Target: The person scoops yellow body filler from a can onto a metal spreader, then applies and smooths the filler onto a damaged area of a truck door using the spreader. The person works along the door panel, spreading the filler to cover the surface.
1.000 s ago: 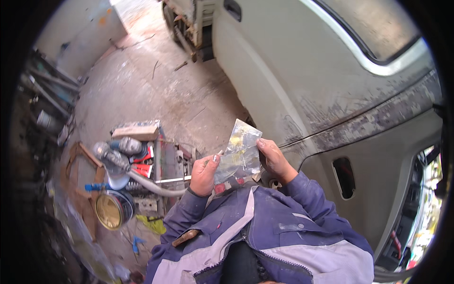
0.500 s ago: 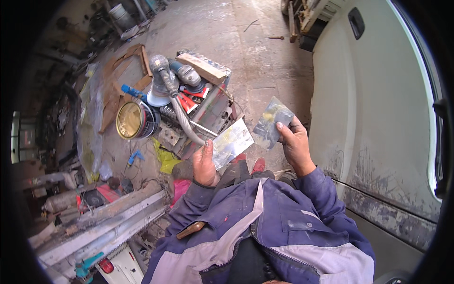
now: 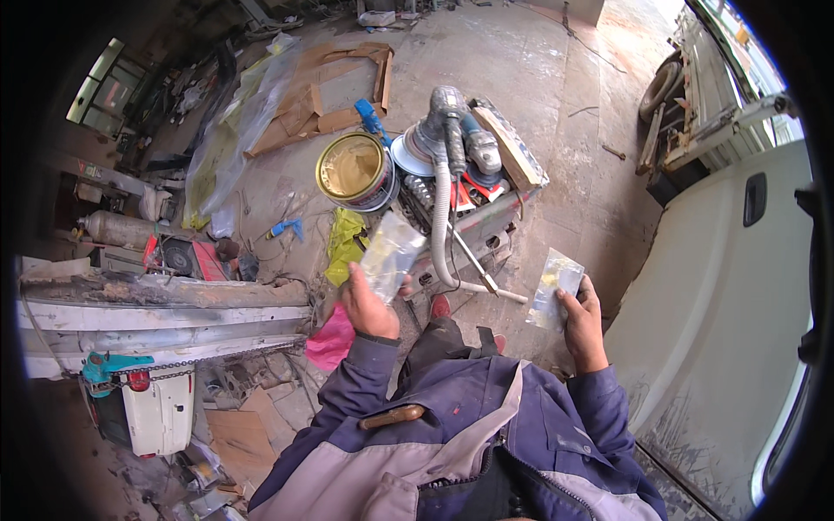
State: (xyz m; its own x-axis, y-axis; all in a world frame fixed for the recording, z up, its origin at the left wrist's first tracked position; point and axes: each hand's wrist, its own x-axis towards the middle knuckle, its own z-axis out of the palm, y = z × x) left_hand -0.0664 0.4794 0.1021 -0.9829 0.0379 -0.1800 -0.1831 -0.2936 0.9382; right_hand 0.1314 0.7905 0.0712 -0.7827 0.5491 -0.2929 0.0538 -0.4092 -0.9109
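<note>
My left hand (image 3: 372, 306) grips a flat, shiny filler spreader (image 3: 393, 258) by its lower edge, thumb on its face. Yellowish smears streak that blade. Further right, my right hand (image 3: 583, 327) pinches a second flat spreader (image 3: 554, 291), also smudged with yellow, between thumb and fingers. The two blades are apart, held up before my body. Beyond my left hand an open can of tan paste (image 3: 351, 167) stands beside a cart (image 3: 486, 221). A sander with a grey hose (image 3: 443, 200) and a blue-and-grey power tool (image 3: 480, 149) lie on the cart.
A scuffed pale vehicle panel (image 3: 712, 286) rises close on my right. On the left, a long metal beam (image 3: 165, 317) carries a chain hoist (image 3: 113, 369). Yellow plastic (image 3: 346, 243) and a pink cloth (image 3: 332, 339) lie near my feet. Cardboard (image 3: 300, 113) lies beyond the can.
My hands have moved apart, each still holding its spreader; the blades were nearly touching before. The view has swung left, so the cart and can appear further right.
</note>
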